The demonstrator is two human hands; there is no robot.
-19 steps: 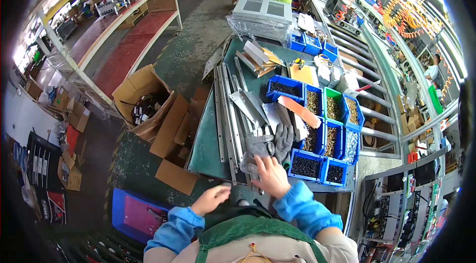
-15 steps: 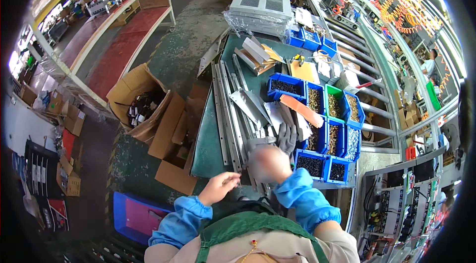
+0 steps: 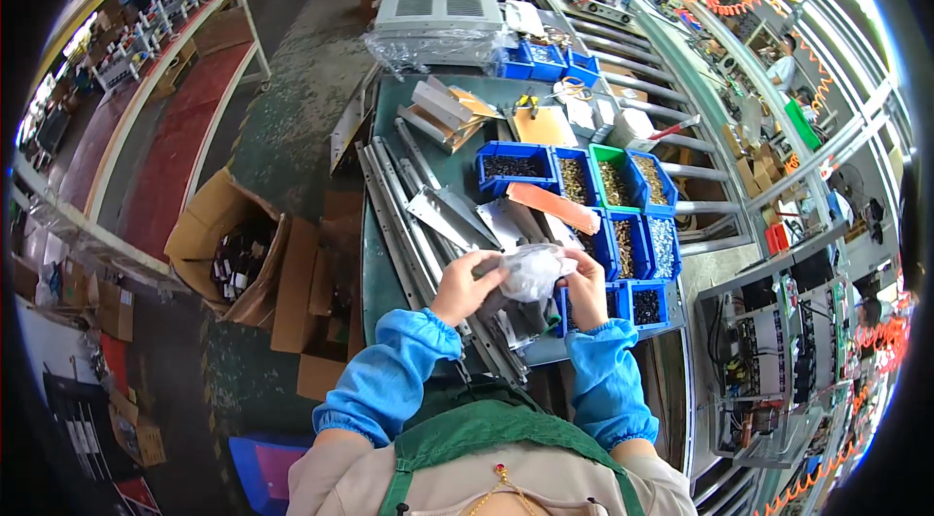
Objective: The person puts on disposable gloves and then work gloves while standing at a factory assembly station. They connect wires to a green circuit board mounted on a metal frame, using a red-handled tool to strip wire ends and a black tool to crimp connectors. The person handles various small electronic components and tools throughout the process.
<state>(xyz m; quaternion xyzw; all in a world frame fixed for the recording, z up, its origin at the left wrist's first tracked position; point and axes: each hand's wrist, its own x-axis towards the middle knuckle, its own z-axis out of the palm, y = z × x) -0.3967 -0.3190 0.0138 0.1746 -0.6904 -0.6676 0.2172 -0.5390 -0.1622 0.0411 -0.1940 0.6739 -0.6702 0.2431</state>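
Note:
Between my two hands, over the near part of the table, is a crumpled clear plastic bag (image 3: 532, 273) with a whitish look; its contents cannot be made out. My left hand (image 3: 467, 287) pinches its left side with thumb and fingers. On the other side my right hand (image 3: 586, 290) grips the bag's edge, close to the blue bins. Beneath the bag lie dark grey gloves (image 3: 523, 320), partly hidden. Long metal rails (image 3: 394, 224) and a bent metal plate (image 3: 452, 216) lie to the left of and beyond my hands.
Blue bins (image 3: 513, 166) of small fasteners and one green bin (image 3: 611, 176) stand right of centre, with an orange strip (image 3: 553, 207) across some. A plastic-wrapped grey unit (image 3: 440, 15) sits at the far end. Cardboard boxes (image 3: 229, 244) stand left; rollers (image 3: 671, 117) run along the right.
Both hands have moved forward over the table and come together on the plastic bag. My left hand now grips it too. The view has shifted, so the table appears further left.

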